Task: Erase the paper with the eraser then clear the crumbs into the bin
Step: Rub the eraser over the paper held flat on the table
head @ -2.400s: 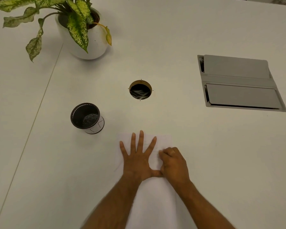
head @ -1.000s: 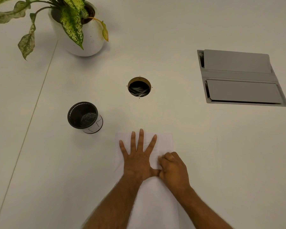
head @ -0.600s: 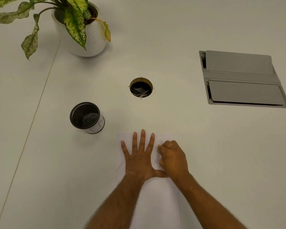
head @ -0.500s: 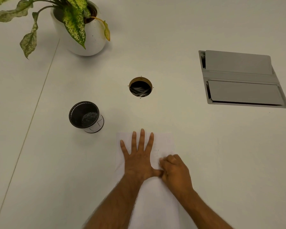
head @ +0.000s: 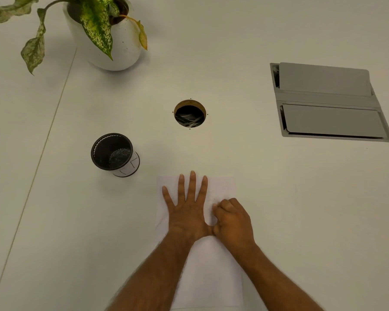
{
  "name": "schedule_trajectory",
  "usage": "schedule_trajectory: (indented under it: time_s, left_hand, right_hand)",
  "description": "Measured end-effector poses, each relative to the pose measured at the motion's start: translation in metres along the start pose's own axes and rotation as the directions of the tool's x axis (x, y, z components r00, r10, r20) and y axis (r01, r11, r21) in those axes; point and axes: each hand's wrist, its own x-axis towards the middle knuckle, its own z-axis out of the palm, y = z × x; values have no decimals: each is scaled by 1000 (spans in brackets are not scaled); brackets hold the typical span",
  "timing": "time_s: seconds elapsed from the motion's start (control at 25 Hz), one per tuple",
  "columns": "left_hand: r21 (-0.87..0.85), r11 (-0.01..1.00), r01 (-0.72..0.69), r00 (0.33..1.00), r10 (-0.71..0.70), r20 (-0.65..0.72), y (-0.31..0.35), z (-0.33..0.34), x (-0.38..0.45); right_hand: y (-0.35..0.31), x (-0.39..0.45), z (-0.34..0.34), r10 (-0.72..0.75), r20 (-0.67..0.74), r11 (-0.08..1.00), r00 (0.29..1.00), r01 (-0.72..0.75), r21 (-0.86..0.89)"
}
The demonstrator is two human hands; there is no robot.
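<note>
The left hand [head: 186,212] lies flat on the paper [head: 211,270], fingers straight and spread, pinning the sheet to the white table [head: 301,198]. The right hand [head: 233,222] sits just beside it, touching it near the thumb, with its fingers curled tight over the sheet — presumably around the eraser, though the eraser itself is hidden inside the fist and cannot be made out. Judging from this pose, the erasing step is in hand: one hand holds the paper steady while the other rubs at a patch near the sheet's upper right, where faint marks show just beyond the knuckles. Whether crumbs have gathered yet is too fine to tell. The next move likely calls for short strokes with firm pressure under the flat hand so the paper does not crease or slide; after that, the crumbs would need gathering and carrying to the bin [head: 115,153] without scattering them on the table. That bin — a small dark mesh cup — stands upright to the left and farther away than the paper, near the left hand's side but apart from the sheet. The paper itself lies directly in front of the person, both forearms crossing its lower part. A potted plant [head: 106,32], a round cable hole [head: 190,113] and a grey hatch [head: 328,102] sit farther back, well apart from the work.
</note>
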Motion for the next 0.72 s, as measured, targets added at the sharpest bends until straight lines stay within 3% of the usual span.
schedule_trajectory:
  time_s: [0.4,0.52,0.64,0.72]
  left_hand:
    - [-11,1000,-27,999,27,46,-3,-7,-2]
    - [-30,999,-15,997,17,69,-3,-9,-3]
    - [-25,1000,3,995,-1,95,-4,-13,-3]
    - [-18,1000,6,995,-5,97,-4,-14,-4]
  right_hand:
    - [0,59,8,13,41,1000,999,-12,-17]
    - [8,56,5,167,53,963,985,-174,207]
    - [14,29,-2,174,-10,943,985,-163,290]
    - [7,1,-8,189,47,916,981,-193,352]
